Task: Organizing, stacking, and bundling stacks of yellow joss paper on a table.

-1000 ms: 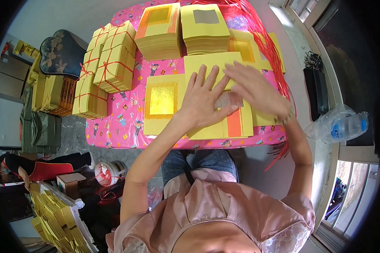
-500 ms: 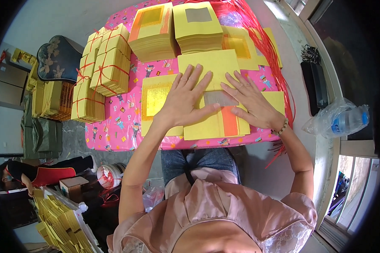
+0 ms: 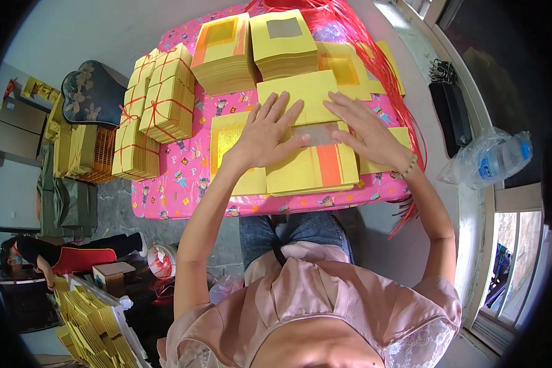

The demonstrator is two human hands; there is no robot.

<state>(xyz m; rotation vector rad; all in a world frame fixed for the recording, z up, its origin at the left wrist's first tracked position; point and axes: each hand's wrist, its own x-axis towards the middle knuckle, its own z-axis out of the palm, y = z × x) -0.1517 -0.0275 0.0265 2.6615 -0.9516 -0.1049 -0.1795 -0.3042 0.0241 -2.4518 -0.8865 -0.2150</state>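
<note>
Yellow paper (image 3: 297, 170), with a grey rectangle and an orange band: lies near the front edge of the pink patterned tablecloth (image 3: 181, 202), under my 2 hands. Plain yellow panel (image 3: 300, 95): at its far side; whether the 2 are joined, I cannot tell.

My left hand (image 3: 265, 136): palm down, fingers spread, on the paper's left part. My right hand (image 3: 373, 136): fingers slightly fanned, thumb apart, at its right part; 1 beaded bracelet (image 3: 409, 167) on that wrist.

Gold-square sheet (image 3: 248, 183): just left of the paper, partly beneath my left hand.

Tall stacks, 2, side by side behind: 1 gold-topped stack (image 3: 224, 64), 1 grey-topped stack (image 3: 285, 52).

Red-tied bundles (image 3: 167, 113): left side of the table. Red strings (image 3: 383, 67): trailing down the right side. Bagged plastic bottle (image 3: 494, 164): beyond, right.

Co-worker (image 3: 83, 260): lower left, 1 hand at a heap of yellow papers (image 3: 92, 316)
</note>
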